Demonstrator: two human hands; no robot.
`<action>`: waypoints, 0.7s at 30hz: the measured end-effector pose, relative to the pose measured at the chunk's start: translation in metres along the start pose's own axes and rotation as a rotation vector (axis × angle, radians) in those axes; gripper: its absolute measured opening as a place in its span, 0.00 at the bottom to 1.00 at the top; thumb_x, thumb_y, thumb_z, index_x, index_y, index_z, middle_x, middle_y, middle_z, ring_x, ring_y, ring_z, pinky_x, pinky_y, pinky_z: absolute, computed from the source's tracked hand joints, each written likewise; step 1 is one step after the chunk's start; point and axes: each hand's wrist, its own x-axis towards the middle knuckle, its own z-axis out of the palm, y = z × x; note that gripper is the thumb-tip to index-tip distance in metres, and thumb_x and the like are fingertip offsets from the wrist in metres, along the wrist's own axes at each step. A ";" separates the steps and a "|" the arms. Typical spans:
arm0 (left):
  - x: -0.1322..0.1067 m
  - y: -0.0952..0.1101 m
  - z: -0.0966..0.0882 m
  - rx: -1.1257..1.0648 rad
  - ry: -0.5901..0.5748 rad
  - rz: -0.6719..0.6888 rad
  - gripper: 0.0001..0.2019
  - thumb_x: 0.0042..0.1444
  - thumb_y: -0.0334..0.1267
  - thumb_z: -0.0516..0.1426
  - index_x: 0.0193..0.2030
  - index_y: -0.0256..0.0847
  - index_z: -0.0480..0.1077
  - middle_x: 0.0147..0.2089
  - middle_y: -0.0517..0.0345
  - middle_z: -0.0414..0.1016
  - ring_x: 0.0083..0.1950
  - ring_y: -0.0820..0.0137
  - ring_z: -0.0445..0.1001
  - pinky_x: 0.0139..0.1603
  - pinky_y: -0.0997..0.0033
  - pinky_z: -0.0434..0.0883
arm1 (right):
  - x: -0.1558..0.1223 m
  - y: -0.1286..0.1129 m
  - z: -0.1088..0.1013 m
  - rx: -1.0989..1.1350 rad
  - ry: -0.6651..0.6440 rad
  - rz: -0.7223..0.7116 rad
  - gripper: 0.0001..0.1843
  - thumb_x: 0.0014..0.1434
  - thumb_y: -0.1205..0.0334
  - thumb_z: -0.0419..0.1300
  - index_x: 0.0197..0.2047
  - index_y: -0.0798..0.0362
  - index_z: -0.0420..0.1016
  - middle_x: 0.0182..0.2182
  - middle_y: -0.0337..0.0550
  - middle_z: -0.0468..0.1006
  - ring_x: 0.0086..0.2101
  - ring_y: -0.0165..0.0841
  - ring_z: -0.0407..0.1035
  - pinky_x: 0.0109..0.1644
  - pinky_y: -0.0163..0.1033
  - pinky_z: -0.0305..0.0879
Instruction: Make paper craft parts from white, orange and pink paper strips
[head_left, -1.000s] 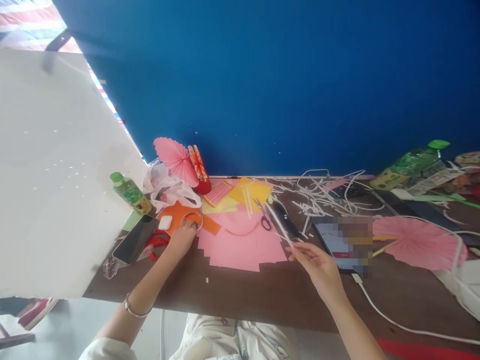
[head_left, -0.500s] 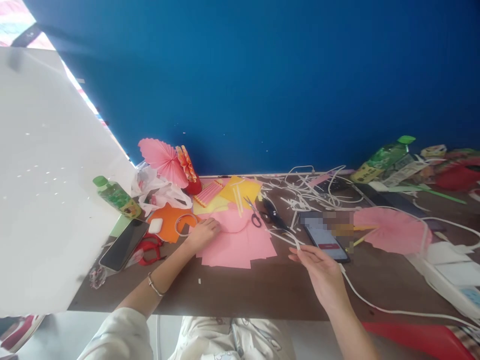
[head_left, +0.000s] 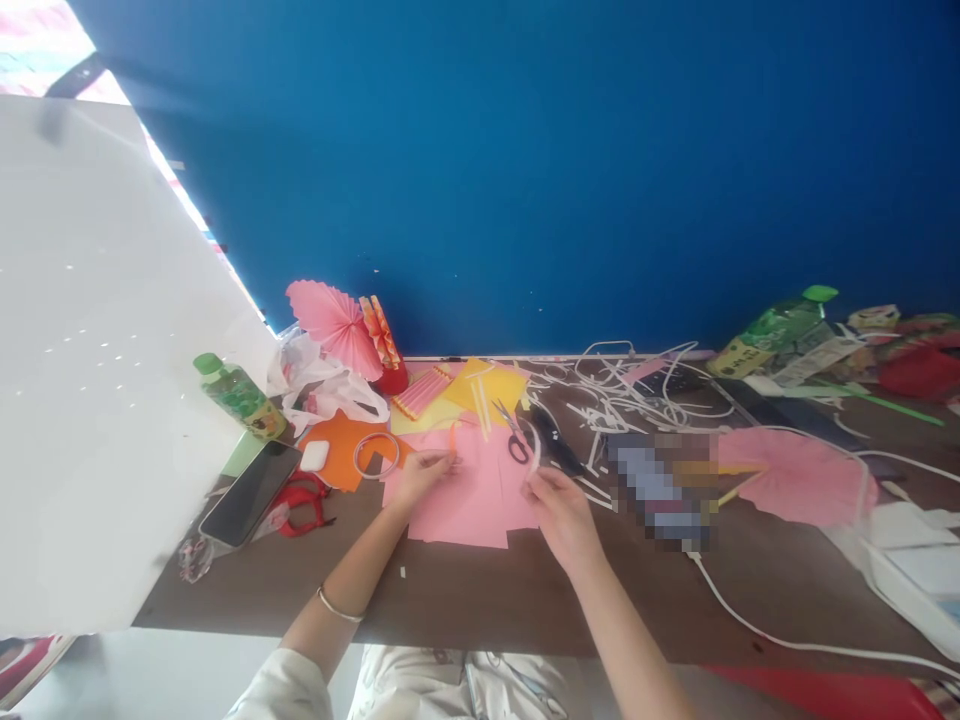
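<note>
My right hand point(head_left: 561, 512) pinches a thin white strip point(head_left: 535, 450), which curves upward from the fingertips at the right edge of the pink paper sheets point(head_left: 465, 515). Over the left part of those sheets, my left hand point(head_left: 426, 476) has its fingers closed together. A small orange sliver point(head_left: 453, 434) stands by its fingertips; whether the hand grips it or something else I cannot make out. Scissors point(head_left: 516, 440) with dark handles lie just beyond my right hand. Left of my left hand, a pale ring-shaped roll point(head_left: 376, 456) rests on orange paper point(head_left: 334, 465).
Tangled white strips and cables point(head_left: 600, 385) cover the back right. A phone point(head_left: 251, 495) and green bottle point(head_left: 240, 395) are at left. A blurred-out phone point(head_left: 660, 495) with a cable, a pink paper fan point(head_left: 799, 480) and a power strip point(head_left: 911, 570) lie at right.
My right hand has moved left with the white strip, to the pink sheets' edge. My left hand has shifted slightly right, and an orange sliver now shows at its fingertips.
</note>
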 end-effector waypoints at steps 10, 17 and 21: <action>-0.007 0.002 0.000 -0.170 -0.030 -0.084 0.11 0.46 0.39 0.58 0.37 0.35 0.71 0.34 0.50 0.79 0.33 0.64 0.77 0.39 0.62 0.73 | 0.039 0.041 0.049 -0.117 -0.088 -0.060 0.16 0.37 0.55 0.69 0.28 0.53 0.72 0.25 0.39 0.74 0.29 0.32 0.68 0.35 0.39 0.66; -0.012 0.013 -0.002 0.352 0.081 0.105 0.12 0.52 0.38 0.53 0.40 0.38 0.73 0.36 0.51 0.75 0.39 0.64 0.74 0.43 0.63 0.70 | 0.038 0.044 0.038 -0.155 0.039 -0.138 0.20 0.45 0.56 0.64 0.42 0.52 0.70 0.40 0.45 0.73 0.39 0.34 0.68 0.46 0.43 0.64; -0.045 0.050 -0.009 0.469 0.324 0.463 0.12 0.55 0.38 0.53 0.43 0.41 0.73 0.40 0.51 0.70 0.43 0.65 0.70 0.47 0.63 0.68 | 0.038 0.044 0.032 -0.268 0.218 -0.234 0.24 0.50 0.57 0.58 0.50 0.52 0.65 0.48 0.50 0.69 0.43 0.37 0.67 0.50 0.47 0.62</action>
